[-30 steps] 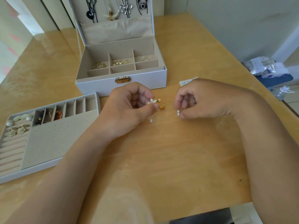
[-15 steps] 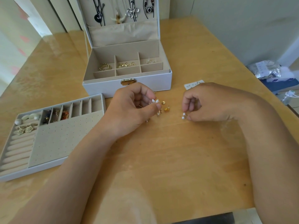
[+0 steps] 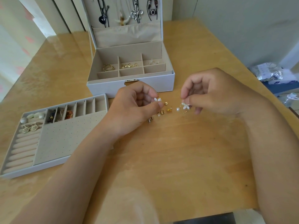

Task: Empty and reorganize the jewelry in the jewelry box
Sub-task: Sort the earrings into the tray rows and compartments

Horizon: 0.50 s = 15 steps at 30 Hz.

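Observation:
The open grey jewelry box [image 3: 153, 84] stands at the back of the wooden table, with gold rings [image 3: 108, 67] in its compartments and necklaces [image 3: 136, 13] hanging in the lid. Its removed tray [image 3: 68, 136] lies at the left and holds several earrings. My left hand [image 3: 132, 109] pinches a white flower earring [image 3: 157, 99] between thumb and forefinger. My right hand [image 3: 215, 92] pinches a second white flower earring [image 3: 185, 106] with a pearl drop [image 3: 178, 109]. Several small gold and pearl earrings [image 3: 163, 111] lie loose on the table between my hands.
The table's right edge [image 3: 252, 78] runs close to my right forearm. Beyond it, on a lower surface, sit a crinkled silver bag [image 3: 267, 72] and a blue box [image 3: 284, 88]. A dark object [image 3: 205, 219] shows at the table's near edge.
My right hand has lifted a white flower earring with a pearl drop off the table. The left hand keeps its flower earring. The view has moved closer to the box.

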Available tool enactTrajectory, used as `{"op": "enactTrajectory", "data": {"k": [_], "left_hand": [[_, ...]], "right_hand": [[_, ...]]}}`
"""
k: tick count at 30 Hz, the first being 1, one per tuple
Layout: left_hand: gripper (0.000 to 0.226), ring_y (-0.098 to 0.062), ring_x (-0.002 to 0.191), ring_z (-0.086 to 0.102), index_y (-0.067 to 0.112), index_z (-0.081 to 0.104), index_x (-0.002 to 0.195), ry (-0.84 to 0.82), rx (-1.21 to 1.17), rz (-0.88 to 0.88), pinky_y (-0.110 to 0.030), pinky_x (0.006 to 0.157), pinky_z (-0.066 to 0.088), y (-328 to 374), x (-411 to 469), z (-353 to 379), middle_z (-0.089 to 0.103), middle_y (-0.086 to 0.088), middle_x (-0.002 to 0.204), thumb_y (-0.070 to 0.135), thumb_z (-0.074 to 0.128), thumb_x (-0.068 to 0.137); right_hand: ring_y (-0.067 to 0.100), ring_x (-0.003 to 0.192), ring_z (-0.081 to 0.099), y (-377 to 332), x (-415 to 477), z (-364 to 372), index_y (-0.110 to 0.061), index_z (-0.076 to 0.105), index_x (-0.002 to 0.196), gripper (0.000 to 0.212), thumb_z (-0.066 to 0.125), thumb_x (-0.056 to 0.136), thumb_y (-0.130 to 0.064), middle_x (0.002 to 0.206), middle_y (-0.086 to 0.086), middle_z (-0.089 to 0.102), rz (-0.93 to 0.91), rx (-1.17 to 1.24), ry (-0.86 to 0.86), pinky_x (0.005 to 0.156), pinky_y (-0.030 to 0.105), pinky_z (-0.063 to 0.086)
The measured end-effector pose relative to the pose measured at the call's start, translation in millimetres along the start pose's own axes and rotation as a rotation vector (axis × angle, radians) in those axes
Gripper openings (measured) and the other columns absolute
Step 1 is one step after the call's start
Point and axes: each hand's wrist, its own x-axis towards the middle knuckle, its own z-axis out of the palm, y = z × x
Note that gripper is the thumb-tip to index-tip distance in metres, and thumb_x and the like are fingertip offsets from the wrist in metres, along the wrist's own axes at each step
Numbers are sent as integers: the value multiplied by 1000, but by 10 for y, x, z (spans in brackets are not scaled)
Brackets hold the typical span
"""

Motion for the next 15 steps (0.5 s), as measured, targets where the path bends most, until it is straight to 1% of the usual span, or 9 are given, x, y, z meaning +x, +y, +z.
{"op": "enactTrajectory", "data": {"k": [2,4,6,8,10,12,15], "left_hand": [[21,-14,61,60,12,63,85,5,-14,-6,-25,58,51,24,6,-6,65,0,70,2,79,78],[20,-18,61,60,13,63,86,18,-38,-30,-25,56,49,67,17,-27,65,-4,70,5,79,76],[20,-23,64,60,13,65,89,21,-32,-46,-28,55,48,133,46,-74,65,-7,70,10,79,75],[19,-23,65,60,11,68,91,12,7,-58,-31,56,48,215,65,-152,64,-5,68,11,80,76],[16,-18,64,61,6,70,92,2,57,-65,-30,55,49,316,74,-270,64,0,64,5,80,80],[13,-16,64,64,4,70,94,-1,105,-79,-28,56,51,403,59,-422,65,2,63,4,78,83],[10,-18,66,67,8,72,92,53,97,-99,-29,59,53,479,2,-706,68,-4,69,5,77,84]], "right_hand": [[27,65,70,-40,10,17,-2,64,80,16,65,85,13,72,12,67,-6,177,37,52,35,56],[30,65,69,-89,21,64,2,62,82,14,63,86,16,71,17,65,12,340,42,50,33,55],[28,65,66,-146,51,123,3,62,85,12,61,87,16,72,16,64,21,453,35,51,31,55],[26,66,66,-219,90,181,3,64,88,14,59,87,16,75,15,65,28,535,17,55,30,57],[24,68,67,-314,139,235,3,66,90,19,56,87,19,78,15,64,25,571,4,59,29,58],[25,71,66,-420,183,303,4,68,91,23,55,86,21,79,15,62,22,567,-11,63,28,59],[25,75,68,-615,263,440,3,70,91,24,58,84,22,82,15,63,22,542,-32,68,27,59]]}}
